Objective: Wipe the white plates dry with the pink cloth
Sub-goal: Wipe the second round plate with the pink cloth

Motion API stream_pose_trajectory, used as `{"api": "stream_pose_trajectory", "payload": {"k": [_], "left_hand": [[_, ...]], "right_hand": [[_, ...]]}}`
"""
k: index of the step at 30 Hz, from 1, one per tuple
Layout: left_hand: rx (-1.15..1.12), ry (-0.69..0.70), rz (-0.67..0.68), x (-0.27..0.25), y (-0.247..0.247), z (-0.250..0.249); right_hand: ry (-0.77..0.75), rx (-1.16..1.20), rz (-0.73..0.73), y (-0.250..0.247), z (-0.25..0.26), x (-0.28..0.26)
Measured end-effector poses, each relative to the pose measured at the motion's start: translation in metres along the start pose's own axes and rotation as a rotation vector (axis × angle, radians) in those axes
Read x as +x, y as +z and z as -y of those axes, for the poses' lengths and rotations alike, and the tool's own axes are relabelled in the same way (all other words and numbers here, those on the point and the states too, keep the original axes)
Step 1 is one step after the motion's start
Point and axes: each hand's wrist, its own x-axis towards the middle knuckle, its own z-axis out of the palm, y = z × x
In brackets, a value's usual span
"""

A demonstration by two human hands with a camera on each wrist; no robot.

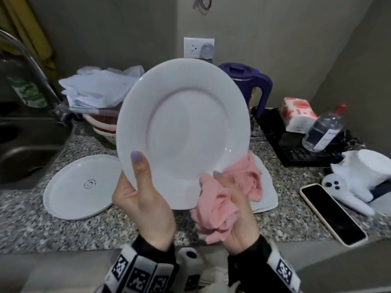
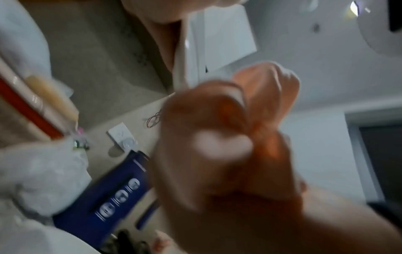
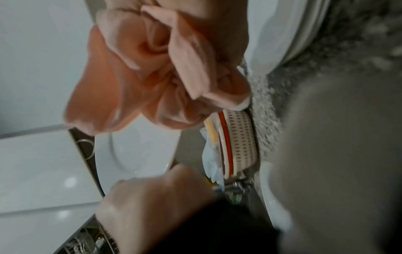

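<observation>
Above speckled counter (image 1: pixel 296 218), going left to right: sink (image 1: pixel 25 149) at far left edge; second white plate (image 1: pixel 80 187) flat on counter, upside down, apart from hands. Left hand (image 1: pixel 146 199) grips lower-left rim of raised white plate (image 1: pixel 184 132), thumb on front face, plate tilted toward camera. Right hand (image 1: pixel 234 210) closed round bunched pink cloth (image 1: pixel 218 208), cloth touching plate's lower-right rim. Purple kettle (image 1: pixel 249 85) behind plate. Phone (image 1: pixel 332 214) lying at right.
</observation>
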Motion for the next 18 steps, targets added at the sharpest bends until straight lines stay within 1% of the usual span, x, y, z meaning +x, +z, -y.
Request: {"api": "stream_pose_trajectory", "payload": {"k": [1,2,4,6,7,8,9,10,12,14,16,18], "left_hand": [[0.031,-0.005,0.094,0.003,-0.004,0.000],[0.081,-0.008,0.216,0.011,-0.009,-0.003],[0.125,-0.007,0.431,0.035,-0.016,-0.012],[0.176,0.013,0.591,0.061,-0.019,-0.021],[0.213,0.008,0.632,0.068,-0.017,-0.023],[0.241,0.005,0.628,0.070,-0.015,-0.023],[0.257,0.012,0.573,0.066,-0.013,-0.019],[0.260,0.027,0.491,0.059,-0.012,-0.015],[0.235,0.047,0.364,0.047,-0.014,-0.006],[0.213,0.036,0.302,0.040,-0.017,0.001],[0.201,0.016,0.248,0.034,-0.015,0.006],[0.164,0.004,0.188,0.021,-0.011,0.009]], "right_hand": [[-0.041,-0.016,-0.007,-0.002,0.006,0.001],[-0.099,-0.046,-0.008,-0.004,0.015,0.001],[-0.203,-0.156,-0.027,-0.006,0.040,-0.002],[-0.260,-0.303,-0.090,-0.007,0.061,-0.005],[-0.275,-0.377,-0.127,-0.007,0.068,-0.007],[-0.290,-0.438,-0.161,-0.004,0.073,-0.009],[-0.329,-0.479,-0.189,-0.003,0.075,-0.010],[-0.388,-0.483,-0.206,0.000,0.075,-0.011],[-0.515,-0.431,-0.218,0.004,0.068,-0.010],[-0.590,-0.368,-0.238,0.002,0.057,-0.009],[-0.597,-0.285,-0.229,-0.001,0.042,-0.012],[-0.555,-0.224,-0.209,-0.004,0.022,-0.013]]}}
